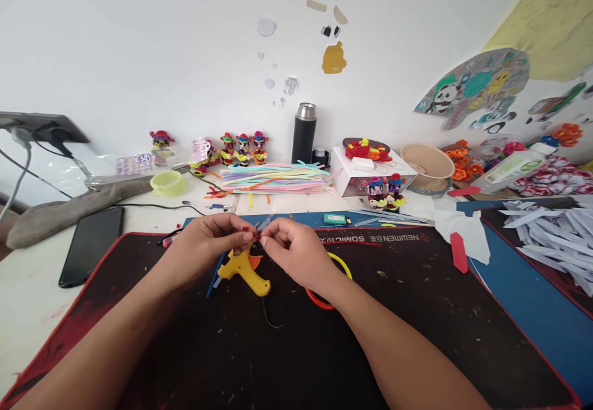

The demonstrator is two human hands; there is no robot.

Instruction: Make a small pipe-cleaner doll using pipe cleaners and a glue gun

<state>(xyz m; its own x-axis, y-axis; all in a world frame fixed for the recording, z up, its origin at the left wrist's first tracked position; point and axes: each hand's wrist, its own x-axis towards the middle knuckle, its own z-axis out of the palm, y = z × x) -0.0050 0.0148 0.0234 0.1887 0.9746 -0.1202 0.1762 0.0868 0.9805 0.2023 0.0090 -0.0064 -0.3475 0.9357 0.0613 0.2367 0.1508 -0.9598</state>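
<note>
Both my hands meet over the upper part of the black desk mat, with fingertips nearly touching. My left hand [220, 236] pinches a small red piece [250, 231], perhaps of pipe cleaner, between thumb and fingers. The thumb and forefinger of my right hand [296, 246] are closed on the same piece from the other side. Fingers cover most of it, so its full shape is hidden. Just below them a yellow glue gun [250, 277] with an orange trigger lies on the mat. Under my right wrist a yellow and red ring [341, 264] shows in part.
Pastel pipe cleaners [273, 178] lie behind the mat, near a black thermos [304, 135] and several small figures [243, 149]. A white box [340, 166] stands right of the thermos. A phone [92, 246] lies left, paper strips [551, 237] right.
</note>
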